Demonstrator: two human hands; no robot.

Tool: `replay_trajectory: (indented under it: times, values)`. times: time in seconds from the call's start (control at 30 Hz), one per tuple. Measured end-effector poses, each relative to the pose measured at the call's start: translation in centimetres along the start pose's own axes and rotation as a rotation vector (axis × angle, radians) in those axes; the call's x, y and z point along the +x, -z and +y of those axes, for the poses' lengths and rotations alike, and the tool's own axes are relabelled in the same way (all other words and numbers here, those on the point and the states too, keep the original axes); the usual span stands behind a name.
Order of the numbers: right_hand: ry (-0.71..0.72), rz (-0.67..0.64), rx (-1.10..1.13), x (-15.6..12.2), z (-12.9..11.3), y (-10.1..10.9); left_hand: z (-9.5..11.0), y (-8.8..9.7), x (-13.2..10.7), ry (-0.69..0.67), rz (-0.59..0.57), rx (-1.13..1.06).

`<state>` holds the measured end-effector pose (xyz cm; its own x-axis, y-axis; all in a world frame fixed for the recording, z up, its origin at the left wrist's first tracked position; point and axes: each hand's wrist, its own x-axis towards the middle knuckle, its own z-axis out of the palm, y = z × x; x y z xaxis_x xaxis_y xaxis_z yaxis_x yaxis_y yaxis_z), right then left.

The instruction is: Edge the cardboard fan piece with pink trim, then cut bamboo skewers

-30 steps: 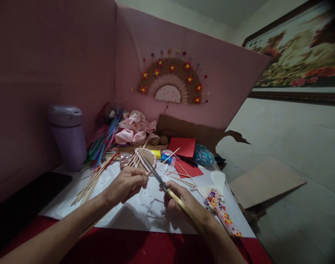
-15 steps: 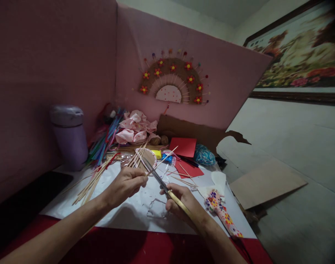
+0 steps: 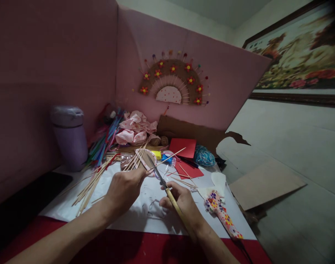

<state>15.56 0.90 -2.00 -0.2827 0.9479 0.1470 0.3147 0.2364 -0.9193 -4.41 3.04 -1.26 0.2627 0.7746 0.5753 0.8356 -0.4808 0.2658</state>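
My left hand (image 3: 125,190) pinches a thin wooden skewer (image 3: 174,156), which slants up and right from the fingertips. In my right hand (image 3: 182,201) is a pair of scissors (image 3: 167,189) with yellowish handles. Its blades point up and left and cross the skewer close to my left fingertips; whether they touch it I cannot tell. Just behind the blades lies a round cardboard piece (image 3: 148,160) with a pink wrapped rim. Several loose skewers (image 3: 137,157) rest over its left side, and a bundle of skewers (image 3: 94,184) lies left of my left hand.
White paper (image 3: 129,223) covers the red table (image 3: 153,249). Red paper (image 3: 183,147), blue yarn (image 3: 204,156) and crumpled pink cloth (image 3: 136,126) lie at the back. A purple tumbler (image 3: 70,141) stands left; a flower-patterned glue gun-like object (image 3: 224,214) lies right. Pink panels (image 3: 225,80) rise behind.
My left fingertips have moved up a little, and the skewer has shifted right and lies flatter. The scissors have turned slightly more upright, with their tips a little farther right.
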Motion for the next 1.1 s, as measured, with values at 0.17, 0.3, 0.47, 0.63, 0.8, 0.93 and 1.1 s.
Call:
replay_trajectory:
  times: [0.17, 0.3, 0.47, 0.63, 0.8, 0.93, 1.1]
  values:
    - [-0.003, -0.029, 0.06, 0.0, 0.4, -0.3, 0.5, 1.2, 0.5, 0.156, -0.093, -0.389]
    - [0.019, -0.029, 0.045, 0.0, 0.5, -0.3, 0.2, 1.9, 1.4, 0.461, -0.381, -0.999]
    - [0.009, -0.07, 0.047, -0.1, 0.6, -0.2, -1.5, 2.1, 1.8, 0.708, -0.754, -1.424]
    - [0.002, -0.048, 0.039, 0.1, 0.7, 0.0, -1.5, 1.2, 1.6, 0.645, -0.694, -1.305]
    - [-0.002, 0.025, -0.014, 0.2, 0.9, -0.2, -0.3, -0.1, 0.7, 0.184, -0.022, -0.514]
    - [0.004, 0.017, -0.001, 0.1, 1.3, -0.4, 0.0, 0.3, 0.5, 0.065, 0.019, -0.385]
    - [0.022, -0.007, 0.011, 0.0, 1.1, -0.2, -0.1, 1.4, 1.5, 0.42, -0.329, -1.041]
